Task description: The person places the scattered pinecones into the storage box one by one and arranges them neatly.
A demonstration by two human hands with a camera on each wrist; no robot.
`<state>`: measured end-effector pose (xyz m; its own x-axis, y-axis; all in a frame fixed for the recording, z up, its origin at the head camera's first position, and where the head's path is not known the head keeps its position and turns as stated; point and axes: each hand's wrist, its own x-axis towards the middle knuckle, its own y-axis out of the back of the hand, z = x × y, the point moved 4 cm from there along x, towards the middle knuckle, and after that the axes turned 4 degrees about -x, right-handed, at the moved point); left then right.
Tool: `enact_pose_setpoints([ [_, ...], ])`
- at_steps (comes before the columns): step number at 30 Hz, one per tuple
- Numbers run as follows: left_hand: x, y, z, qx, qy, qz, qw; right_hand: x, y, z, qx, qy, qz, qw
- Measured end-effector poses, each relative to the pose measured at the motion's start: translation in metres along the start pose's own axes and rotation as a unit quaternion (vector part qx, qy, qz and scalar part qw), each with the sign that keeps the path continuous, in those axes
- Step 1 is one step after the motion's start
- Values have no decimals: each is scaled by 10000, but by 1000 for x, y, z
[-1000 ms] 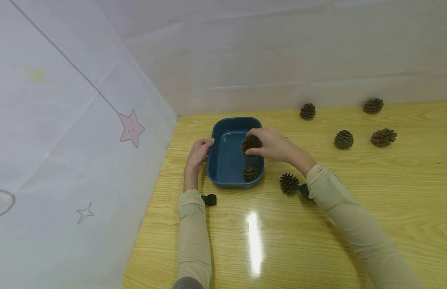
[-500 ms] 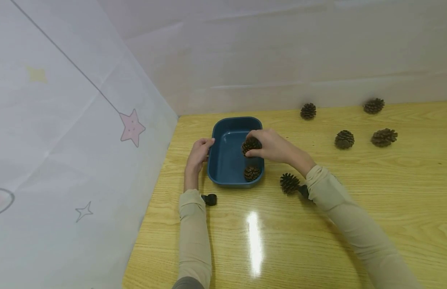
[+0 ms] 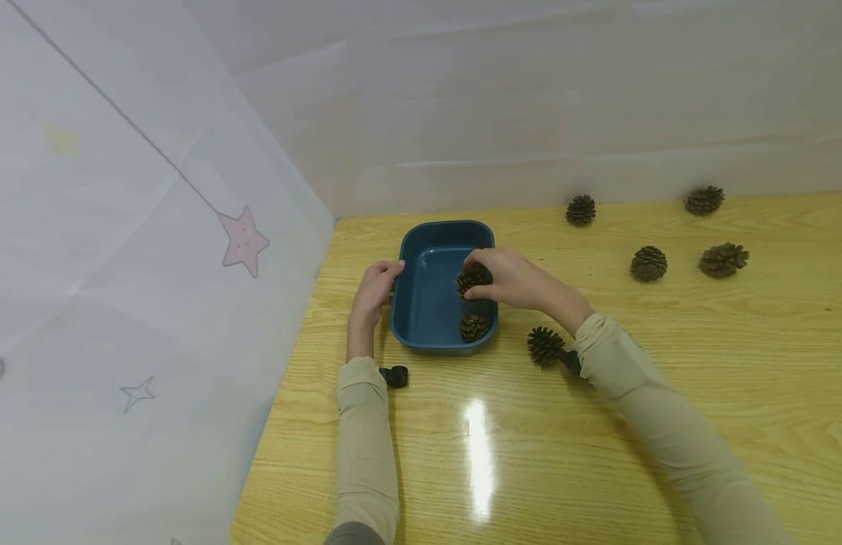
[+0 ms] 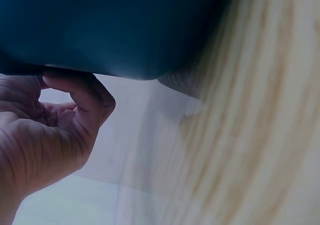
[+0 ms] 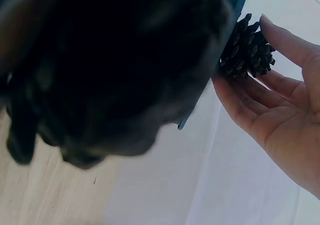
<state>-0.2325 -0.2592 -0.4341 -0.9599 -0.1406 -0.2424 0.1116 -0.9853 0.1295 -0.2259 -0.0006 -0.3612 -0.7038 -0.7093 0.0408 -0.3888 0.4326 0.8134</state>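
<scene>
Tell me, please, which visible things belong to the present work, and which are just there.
Job, it seems:
blue container, left hand gripping its edge
held pinecone, in right hand
second pinecone inside
probably five loose pinecones

Not the job, apparently:
small black object, purpose unclear
pink star drawing

The left wrist view crops the blue tray (image 4: pixel 100 30); the right blurs one pine cone (image 5: pixel 115 80).

I could reach down into the blue tray (image 3: pixel 426 299) at left; the right hand (image 3: pixel 507 277) and two pine cones (image 3: pixel 474 327) crowd its right.
</scene>
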Motion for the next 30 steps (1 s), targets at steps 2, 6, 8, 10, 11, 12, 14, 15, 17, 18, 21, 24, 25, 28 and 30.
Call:
enact_pose_setpoints([
  [2,0,0,0,5,4,-3,10000,0,-1,1,27,-2,-37,10000],
  [6,0,0,0,-35,2,-32,10000,0,-2,3,39,-16,-92,9999],
  [8,1,0,-1,-53,-3,-52,10000,1,-3,3,29,-22,-114,9999],
  [10,1,0,-1,-71,1,-61,10000,1,-4,3,-4,6,-128,9999],
  [11,1,0,-2,-71,3,-60,10000,2,-5,4,-12,13,-138,9999],
  [12,2,0,-2,-68,9,-55,10000,2,-5,4,-32,32,-143,9999],
  [14,2,0,-2,-63,22,-42,10000,3,-6,4,-40,49,-162,9998],
  [15,2,0,-2,-61,30,-33,10000,3,-7,4,-49,54,-168,9998],
  [17,1,0,-1,-55,44,-18,10000,4,-8,5,-36,38,-187,9998],
  [18,1,0,-1,-52,49,-9,10000,4,-9,5,-30,37,-194,9998],
  [21,2,0,-1,-53,63,0,10000,4,-10,6,-7,29,-203,9998],
  [24,2,0,-1,-50,60,-4,10000,4,-11,5,-11,41,-190,9998],
  [25,2,0,-2,-52,60,-11,10000,4,-11,5,-27,40,-184,9998],
  [28,2,0,-2,-61,56,-23,10000,4,-12,5,-117,65,-166,9998],
  [30,2,0,-2,-66,55,-31,10000,4,-12,5,-162,78,-154,9997],
])
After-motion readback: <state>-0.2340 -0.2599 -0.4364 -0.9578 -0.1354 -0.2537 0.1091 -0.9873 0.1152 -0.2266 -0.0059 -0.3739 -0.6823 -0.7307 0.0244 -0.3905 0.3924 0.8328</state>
